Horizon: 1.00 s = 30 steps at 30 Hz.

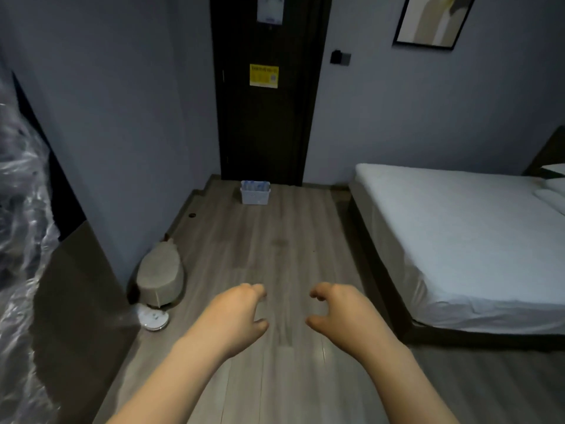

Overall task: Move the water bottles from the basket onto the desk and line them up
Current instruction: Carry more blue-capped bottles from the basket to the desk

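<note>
A white plastic basket [255,196] stands on the wooden floor far ahead, just in front of the dark door. The tops of several clear water bottles [255,185] show above its rim. Both my arms reach forward over the floor, well short of the basket. My left hand [237,313] and my right hand [337,313] hang with loosely curled fingers and hold nothing. No desk top is plainly in view.
A bed with a white sheet [458,234] fills the right side. A grey pouf [160,275] and a white round device [154,319] sit by the left wall. Crinkled clear plastic [18,228] covers something at the far left. The dark door [266,93] is shut.
</note>
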Each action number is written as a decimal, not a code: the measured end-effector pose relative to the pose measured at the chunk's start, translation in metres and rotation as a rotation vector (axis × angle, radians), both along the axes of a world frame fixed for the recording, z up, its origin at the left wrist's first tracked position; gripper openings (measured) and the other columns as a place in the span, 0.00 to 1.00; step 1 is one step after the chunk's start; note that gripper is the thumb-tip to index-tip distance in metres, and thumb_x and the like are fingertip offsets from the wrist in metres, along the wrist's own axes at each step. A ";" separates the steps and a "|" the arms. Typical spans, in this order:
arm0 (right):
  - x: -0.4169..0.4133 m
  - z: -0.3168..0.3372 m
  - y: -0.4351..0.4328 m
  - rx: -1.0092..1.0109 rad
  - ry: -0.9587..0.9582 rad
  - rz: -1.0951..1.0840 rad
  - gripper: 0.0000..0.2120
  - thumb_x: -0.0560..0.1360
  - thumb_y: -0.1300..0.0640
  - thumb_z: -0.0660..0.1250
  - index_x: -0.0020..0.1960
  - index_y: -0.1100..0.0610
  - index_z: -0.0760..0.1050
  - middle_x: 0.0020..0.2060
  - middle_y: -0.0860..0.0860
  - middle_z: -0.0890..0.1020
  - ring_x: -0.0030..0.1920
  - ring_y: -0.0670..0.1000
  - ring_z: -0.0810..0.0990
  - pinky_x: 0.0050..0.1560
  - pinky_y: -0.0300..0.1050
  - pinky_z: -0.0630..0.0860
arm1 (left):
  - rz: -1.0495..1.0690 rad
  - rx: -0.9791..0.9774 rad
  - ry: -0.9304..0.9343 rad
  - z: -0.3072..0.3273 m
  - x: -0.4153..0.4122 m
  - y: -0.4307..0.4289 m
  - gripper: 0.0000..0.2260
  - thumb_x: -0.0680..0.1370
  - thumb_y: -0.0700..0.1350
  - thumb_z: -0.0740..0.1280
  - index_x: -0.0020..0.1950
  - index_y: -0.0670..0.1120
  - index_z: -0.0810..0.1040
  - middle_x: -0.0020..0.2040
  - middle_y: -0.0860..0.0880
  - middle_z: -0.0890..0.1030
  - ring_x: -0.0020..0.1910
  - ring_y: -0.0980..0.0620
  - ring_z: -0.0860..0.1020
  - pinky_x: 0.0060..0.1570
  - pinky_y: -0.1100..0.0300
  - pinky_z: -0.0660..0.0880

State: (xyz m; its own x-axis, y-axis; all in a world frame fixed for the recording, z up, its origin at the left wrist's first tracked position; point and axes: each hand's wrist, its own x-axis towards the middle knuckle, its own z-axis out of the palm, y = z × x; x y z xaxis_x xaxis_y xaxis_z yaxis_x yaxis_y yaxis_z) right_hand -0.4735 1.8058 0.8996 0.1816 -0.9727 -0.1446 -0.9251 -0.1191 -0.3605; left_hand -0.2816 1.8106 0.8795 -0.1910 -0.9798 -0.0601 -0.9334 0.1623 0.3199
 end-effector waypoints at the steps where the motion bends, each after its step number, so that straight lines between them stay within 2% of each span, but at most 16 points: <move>1: -0.001 0.001 -0.014 -0.007 -0.002 0.003 0.25 0.73 0.48 0.68 0.69 0.49 0.69 0.59 0.49 0.79 0.51 0.47 0.81 0.51 0.40 0.78 | 0.001 -0.003 0.004 0.002 -0.001 -0.013 0.22 0.75 0.53 0.64 0.68 0.50 0.69 0.63 0.50 0.75 0.62 0.50 0.74 0.59 0.59 0.71; 10: 0.015 -0.001 -0.152 -0.058 0.015 0.021 0.25 0.72 0.47 0.69 0.67 0.49 0.71 0.55 0.48 0.80 0.50 0.47 0.80 0.50 0.41 0.78 | 0.006 -0.034 0.046 0.003 0.015 -0.147 0.22 0.75 0.53 0.65 0.69 0.50 0.69 0.63 0.50 0.75 0.62 0.51 0.74 0.59 0.60 0.70; 19: 0.067 0.015 -0.306 -0.080 0.025 0.005 0.25 0.72 0.47 0.69 0.68 0.49 0.71 0.61 0.48 0.78 0.57 0.47 0.78 0.56 0.41 0.76 | -0.026 -0.067 0.058 0.024 0.064 -0.312 0.21 0.75 0.54 0.66 0.67 0.50 0.70 0.61 0.50 0.76 0.61 0.51 0.74 0.58 0.60 0.70; 23: 0.087 0.019 -0.366 -0.080 0.032 0.016 0.25 0.72 0.48 0.69 0.68 0.50 0.71 0.60 0.49 0.78 0.56 0.47 0.79 0.56 0.42 0.77 | -0.015 -0.069 0.077 0.026 0.085 -0.370 0.21 0.75 0.54 0.66 0.66 0.50 0.70 0.61 0.50 0.76 0.61 0.51 0.74 0.57 0.60 0.70; 30: 0.106 0.008 -0.476 -0.098 0.063 0.065 0.24 0.72 0.48 0.69 0.66 0.50 0.73 0.60 0.48 0.79 0.60 0.48 0.77 0.60 0.44 0.75 | -0.002 -0.037 0.052 0.019 0.102 -0.470 0.20 0.75 0.52 0.66 0.66 0.49 0.71 0.61 0.49 0.75 0.61 0.50 0.74 0.57 0.60 0.69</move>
